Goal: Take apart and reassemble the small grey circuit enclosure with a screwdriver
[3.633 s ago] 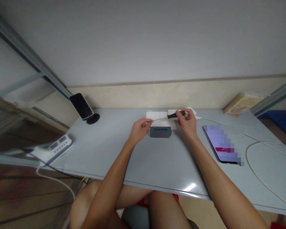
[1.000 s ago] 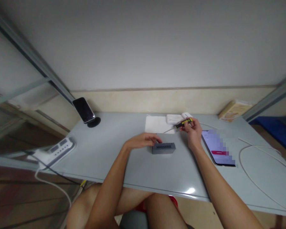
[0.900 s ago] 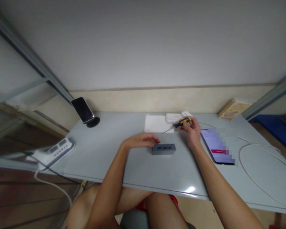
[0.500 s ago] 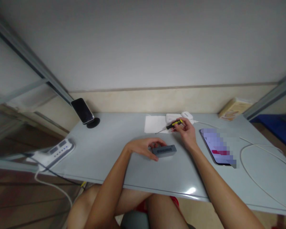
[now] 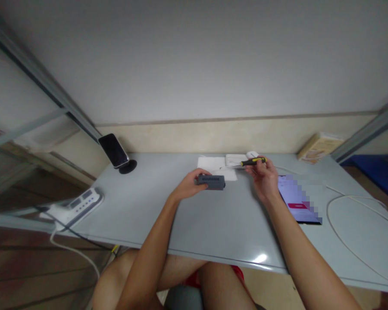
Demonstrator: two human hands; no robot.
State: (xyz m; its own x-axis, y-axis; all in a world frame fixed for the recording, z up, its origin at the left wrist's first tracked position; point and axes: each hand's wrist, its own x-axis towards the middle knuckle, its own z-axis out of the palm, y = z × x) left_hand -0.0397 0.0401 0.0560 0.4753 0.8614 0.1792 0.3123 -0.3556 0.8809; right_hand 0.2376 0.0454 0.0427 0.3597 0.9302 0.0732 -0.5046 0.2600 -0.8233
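Head view. L hand [image 5: 188,186] grips a small dark-grey vented box [image 5: 211,181], fingers wrapped round its left end; box is lifted clear of the grey table [image 5: 213,224], slotted face toward the camera, roughly level. R hand [image 5: 264,177] pinches a screwdriver [image 5: 249,162] w/ black-and-yellow handle, fingers closed on the handle; thin shaft points left, tip over the white paper sheet [image 5: 217,165], apart from the box. Just behind the screwdriver, near the wall: 2 white items, a flat pack [image 5: 235,158] and a small charger [image 5: 252,153] w/ white cable [image 5: 336,224] looping across the right side of the table. Smartphone [image 5: 298,200], screen lit, lies flat just right of R wrist. 2nd phone [image 5: 114,150] leans on a black stand at far left; power strip [image 5: 77,203] at the table's left edge; tan box [image 5: 317,146] at far right by the wall.
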